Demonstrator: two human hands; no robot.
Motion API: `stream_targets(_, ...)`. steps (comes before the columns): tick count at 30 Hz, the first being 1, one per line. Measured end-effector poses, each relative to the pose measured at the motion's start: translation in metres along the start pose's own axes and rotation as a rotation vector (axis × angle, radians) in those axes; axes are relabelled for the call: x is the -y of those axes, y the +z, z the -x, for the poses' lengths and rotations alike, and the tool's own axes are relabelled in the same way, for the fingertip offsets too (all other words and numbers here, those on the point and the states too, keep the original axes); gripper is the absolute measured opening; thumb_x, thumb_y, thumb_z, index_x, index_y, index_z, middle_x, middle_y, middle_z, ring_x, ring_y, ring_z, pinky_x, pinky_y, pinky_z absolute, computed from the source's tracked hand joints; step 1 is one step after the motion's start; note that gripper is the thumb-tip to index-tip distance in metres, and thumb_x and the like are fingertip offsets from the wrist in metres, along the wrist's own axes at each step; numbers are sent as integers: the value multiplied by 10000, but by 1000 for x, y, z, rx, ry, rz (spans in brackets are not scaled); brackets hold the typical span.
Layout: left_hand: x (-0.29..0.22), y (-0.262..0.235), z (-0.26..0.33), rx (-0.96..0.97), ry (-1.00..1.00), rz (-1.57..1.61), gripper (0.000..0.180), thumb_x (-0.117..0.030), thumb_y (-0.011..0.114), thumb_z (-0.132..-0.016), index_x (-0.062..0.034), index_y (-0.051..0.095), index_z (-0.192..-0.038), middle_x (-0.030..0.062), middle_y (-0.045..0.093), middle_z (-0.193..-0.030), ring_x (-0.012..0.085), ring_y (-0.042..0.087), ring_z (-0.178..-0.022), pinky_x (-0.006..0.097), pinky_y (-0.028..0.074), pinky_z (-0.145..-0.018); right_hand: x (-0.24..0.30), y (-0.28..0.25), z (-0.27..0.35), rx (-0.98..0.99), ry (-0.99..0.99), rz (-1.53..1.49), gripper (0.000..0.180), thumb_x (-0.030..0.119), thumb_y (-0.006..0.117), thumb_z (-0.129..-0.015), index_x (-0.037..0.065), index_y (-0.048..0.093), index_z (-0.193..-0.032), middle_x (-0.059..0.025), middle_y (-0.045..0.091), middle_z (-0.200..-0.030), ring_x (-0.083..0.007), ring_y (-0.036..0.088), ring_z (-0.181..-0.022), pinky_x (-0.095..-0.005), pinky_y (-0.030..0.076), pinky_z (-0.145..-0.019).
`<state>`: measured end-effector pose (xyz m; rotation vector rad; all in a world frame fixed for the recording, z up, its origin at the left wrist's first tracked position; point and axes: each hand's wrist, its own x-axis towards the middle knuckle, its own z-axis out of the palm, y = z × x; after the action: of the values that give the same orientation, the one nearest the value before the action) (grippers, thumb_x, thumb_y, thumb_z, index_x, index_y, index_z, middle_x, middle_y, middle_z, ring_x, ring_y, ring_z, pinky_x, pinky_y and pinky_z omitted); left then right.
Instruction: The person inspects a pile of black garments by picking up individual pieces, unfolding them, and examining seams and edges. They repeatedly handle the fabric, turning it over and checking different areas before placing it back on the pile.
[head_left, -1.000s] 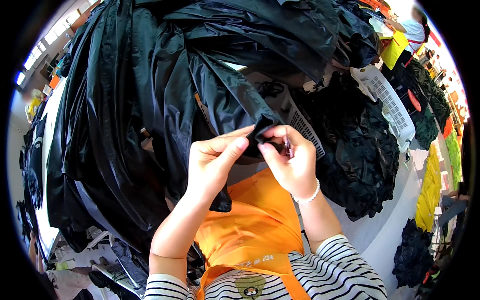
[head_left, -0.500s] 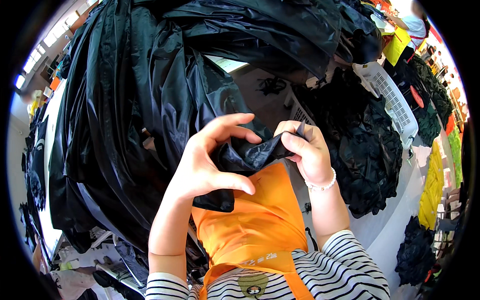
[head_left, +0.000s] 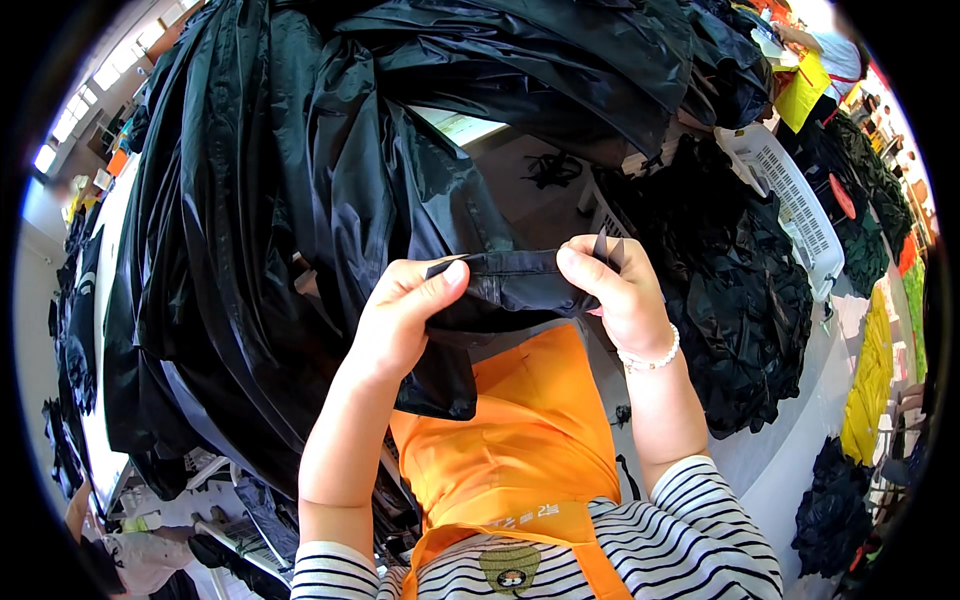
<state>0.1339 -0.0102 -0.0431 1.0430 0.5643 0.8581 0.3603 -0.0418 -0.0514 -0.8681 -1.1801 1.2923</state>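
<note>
A big pile of shiny black fabric (head_left: 300, 170) fills the upper left and top of the head view. My left hand (head_left: 400, 315) pinches one edge of this black fabric between thumb and fingers. My right hand (head_left: 615, 285), with a bead bracelet on the wrist, grips the same edge a short way to the right. The strip of fabric is stretched flat between both hands. A thin dark strip sticks up from my right fingers. Below the hands is my orange apron (head_left: 510, 450) over a striped shirt.
A heap of crumpled black pieces (head_left: 740, 290) lies on the right beside a white plastic basket (head_left: 790, 195). Yellow items (head_left: 870, 390) run along the far right edge. Another person in a yellow apron (head_left: 815, 70) stands at the top right. A grey table surface (head_left: 520, 190) shows behind the hands.
My hands have moved apart and higher, from bunching the fabric close together to stretching its edge flat between them.
</note>
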Motion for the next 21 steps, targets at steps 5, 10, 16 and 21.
stream_targets(5, -1, 4, -3, -133, -10, -2, 291, -211, 602, -919, 11, 721, -774, 41, 716, -767, 56, 613, -661, 197, 432, -639, 8, 6, 3, -202, -452, 594, 118, 18, 724, -813, 13, 665, -915, -13, 586, -850, -40, 492, -593, -193, 394, -542)
stream_targets(10, -5, 19, -7, -228, -48, -206, 348, -235, 599, -917, 10, 684, -685, -22, 632, -649, 17, 499, -591, 202, 366, -571, 10, 18, 7, -145, -671, 813, 227, -4, 771, -738, 43, 696, -947, -41, 594, -882, -117, 626, -624, -240, 504, -535)
stream_targets(16, -1, 15, -8, -184, -18, -515, 425, -277, 605, -913, -8, 567, -587, -106, 357, -527, 9, 277, -523, 257, 210, -471, 15, 17, 2, 4, -592, 825, 177, -96, 673, -721, 29, 626, -838, -46, 590, -839, -164, 615, -619, -254, 494, -555)
stream_targets(21, -11, 25, -7, -206, -35, -602, 422, -285, 620, -896, -9, 571, -580, -103, 364, -516, 8, 280, -508, 256, 204, -464, 16, 14, -1, 75, -467, 692, 188, -121, 599, -776, 21, 548, -889, -85, 611, -820, -199, 630, -645, -260, 506, -583)
